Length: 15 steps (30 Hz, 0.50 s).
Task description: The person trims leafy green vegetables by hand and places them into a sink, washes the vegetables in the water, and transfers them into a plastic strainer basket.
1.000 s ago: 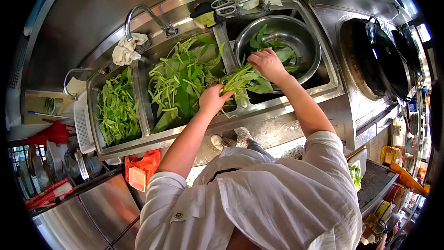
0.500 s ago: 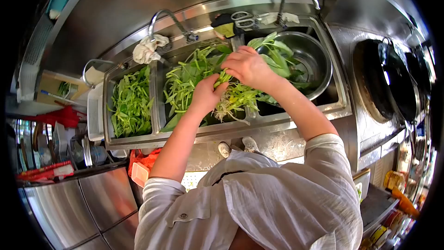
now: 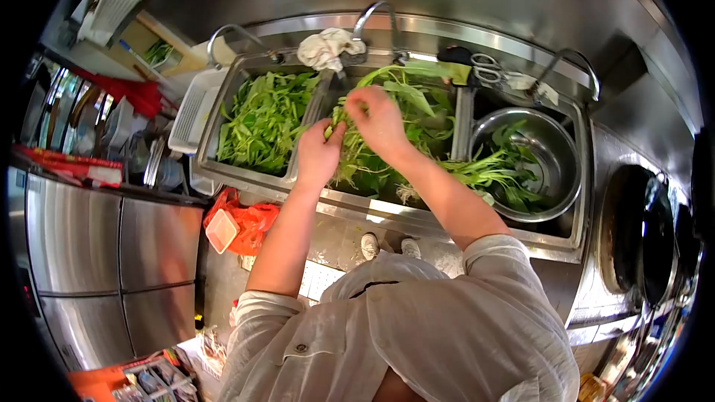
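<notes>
Over the middle basin, my left hand (image 3: 319,150) pinches the end of some green stems. Close beside it on the right, my right hand (image 3: 377,120) has its fingers curled at the same leafy greens; what lies within them is hard to make out. Leafy greens (image 3: 436,130) fill much of the middle basin. Cut greens (image 3: 268,115) are heaped in the left basin. A round metal bowl (image 3: 564,156) sits in the right basin, with long-stemmed greens (image 3: 506,171) lying over its left side, their roots toward the middle basin.
Three faucets, a white cloth (image 3: 325,49) and scissors (image 3: 486,68) stand along the sink's back edge. A white plastic basket (image 3: 195,113) is left of the sink. Black woks (image 3: 655,242) are at the right. A red bag (image 3: 255,225) lies below the sink's left end.
The view has swung left. Both hands have moved from near the bowl toward the left part of the middle basin. The rooted bunch now lies across the divider, out of my hands.
</notes>
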Available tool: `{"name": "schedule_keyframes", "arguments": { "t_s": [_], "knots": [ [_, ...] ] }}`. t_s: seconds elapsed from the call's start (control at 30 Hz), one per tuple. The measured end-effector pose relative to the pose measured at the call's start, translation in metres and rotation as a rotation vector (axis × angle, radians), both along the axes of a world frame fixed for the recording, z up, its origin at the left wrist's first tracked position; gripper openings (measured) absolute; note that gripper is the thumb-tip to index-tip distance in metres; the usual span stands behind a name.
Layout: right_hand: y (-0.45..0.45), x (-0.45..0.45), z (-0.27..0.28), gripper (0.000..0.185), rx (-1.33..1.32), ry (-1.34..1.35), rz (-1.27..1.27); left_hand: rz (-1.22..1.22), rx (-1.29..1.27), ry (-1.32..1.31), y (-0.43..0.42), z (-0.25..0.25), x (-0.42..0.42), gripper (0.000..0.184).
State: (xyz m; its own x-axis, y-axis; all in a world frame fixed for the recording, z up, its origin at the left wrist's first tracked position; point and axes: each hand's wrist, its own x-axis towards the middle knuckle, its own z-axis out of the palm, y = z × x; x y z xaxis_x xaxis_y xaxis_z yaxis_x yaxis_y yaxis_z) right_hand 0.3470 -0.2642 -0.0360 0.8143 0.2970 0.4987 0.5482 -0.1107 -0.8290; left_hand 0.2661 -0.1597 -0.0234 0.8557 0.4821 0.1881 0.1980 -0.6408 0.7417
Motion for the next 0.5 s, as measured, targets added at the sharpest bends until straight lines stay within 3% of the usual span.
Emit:
{"name": "schedule_keyframes", "arguments": {
  "t_s": [0.03,0.07,0.13,0.2,0.27,0.3,0.4,0.5],
  "knots": [
    [0.011,0.01,0.0,0.005,0.044,-0.075,-0.189,-0.02,-0.036,0.017,0.012,0.0,-0.006,0.03],
    [0.012,0.027,0.0,0.009,0.169,0.237,-0.121,0.003,-0.038,0.014,0.023,-0.003,-0.012,0.03],
    [0.018,0.068,-0.021,0.015,0.165,0.182,-0.187,0.108,-0.347,0.037,0.042,-0.007,-0.032,0.028],
    [0.013,0.065,-0.014,0.011,-0.266,0.011,-0.248,0.129,-0.485,0.01,0.059,-0.002,-0.052,0.025],
    [0.02,0.047,-0.013,0.01,-0.328,-0.213,-0.287,0.178,-0.957,-0.08,0.073,-0.001,-0.064,0.022],
    [0.025,0.035,-0.008,0.01,-0.329,-0.216,-0.271,0.199,-1.021,-0.082,0.085,-0.007,-0.068,0.02],
    [0.049,-0.004,0.003,0.014,-0.211,-0.679,-0.115,0.156,-1.079,-0.075,0.106,-0.009,-0.075,0.024],
    [0.081,-0.034,0.0,0.022,-0.192,-0.795,0.085,0.135,-1.138,-0.061,0.117,-0.011,-0.074,0.025]
  ]
}}
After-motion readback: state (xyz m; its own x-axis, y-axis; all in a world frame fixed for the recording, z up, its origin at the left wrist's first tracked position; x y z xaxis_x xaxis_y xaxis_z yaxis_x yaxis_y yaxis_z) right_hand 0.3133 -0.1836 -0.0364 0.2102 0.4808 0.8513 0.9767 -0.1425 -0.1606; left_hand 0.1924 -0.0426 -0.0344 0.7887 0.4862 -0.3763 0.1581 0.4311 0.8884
